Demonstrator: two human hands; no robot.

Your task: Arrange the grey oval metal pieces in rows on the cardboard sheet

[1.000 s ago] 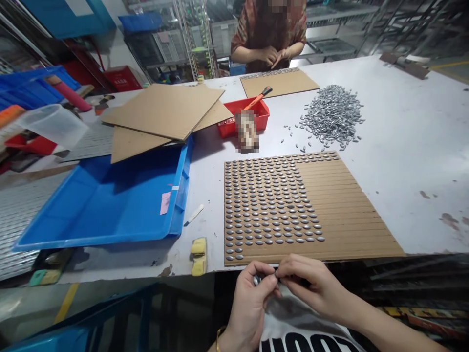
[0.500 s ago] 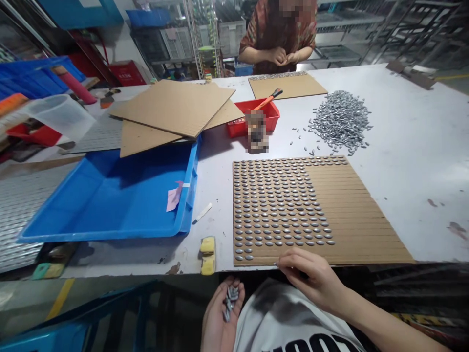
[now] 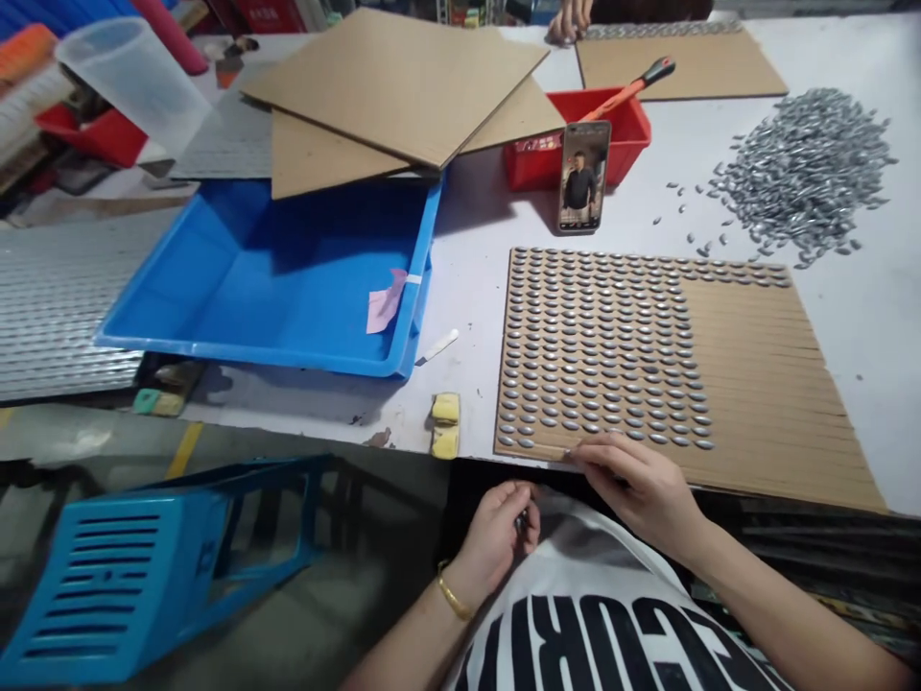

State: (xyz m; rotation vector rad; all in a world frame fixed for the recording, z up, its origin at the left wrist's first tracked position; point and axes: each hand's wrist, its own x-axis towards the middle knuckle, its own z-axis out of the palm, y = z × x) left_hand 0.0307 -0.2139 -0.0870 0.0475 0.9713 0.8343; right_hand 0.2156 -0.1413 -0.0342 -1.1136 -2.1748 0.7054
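A cardboard sheet lies at the table's front edge, with rows of small grey spindle-shaped metal pieces over its left part and along its top edge. My right hand is at the sheet's front edge, fingertips pressed together beside the bottom row; what they pinch is hidden. Below the table edge, in front of my shirt, my left hand is closed around some grey metal pieces, of which only a little shows. A heap of such pieces lies behind the sheet to the right.
Left of the sheet are a blue tray with cardboard sheets across its back, and a yellow block. Behind stand a phone and a red bin. A co-worker's hand touches another sheet. A blue stool stands lower left.
My left hand, palm up and open with several metal pieces in it before, has closed over them. My right hand stays near the sheet's front edge. The view has tilted down and left.
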